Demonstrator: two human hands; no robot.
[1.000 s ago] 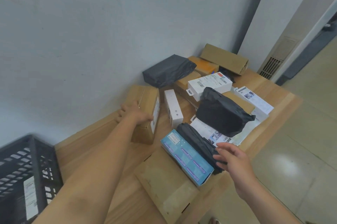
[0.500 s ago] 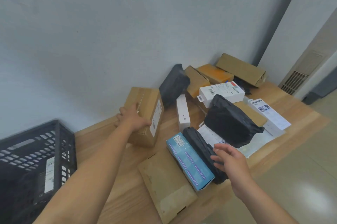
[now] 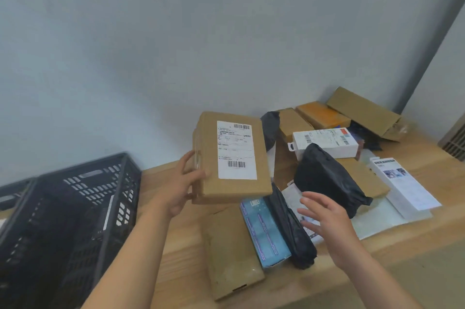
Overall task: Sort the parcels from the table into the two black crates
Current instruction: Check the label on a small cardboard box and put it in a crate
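At the frame's centre a brown box (image 3: 231,155) is gripped in the left hand (image 3: 182,184) above the desk (image 3: 181,266), label turned up, probably for reading before the black crate (image 3: 75,208) at lower left is chosen, while the right hand (image 3: 327,218) is held spread and empty.

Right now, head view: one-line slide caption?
Left hand holds labelled cardboard box above table; right hand open over parcels; black crate at left.

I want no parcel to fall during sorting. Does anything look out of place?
The flat brown cardboard parcel at the front seems to stick out over the wooden table's near edge, so it could slip off. Nothing else stands out.
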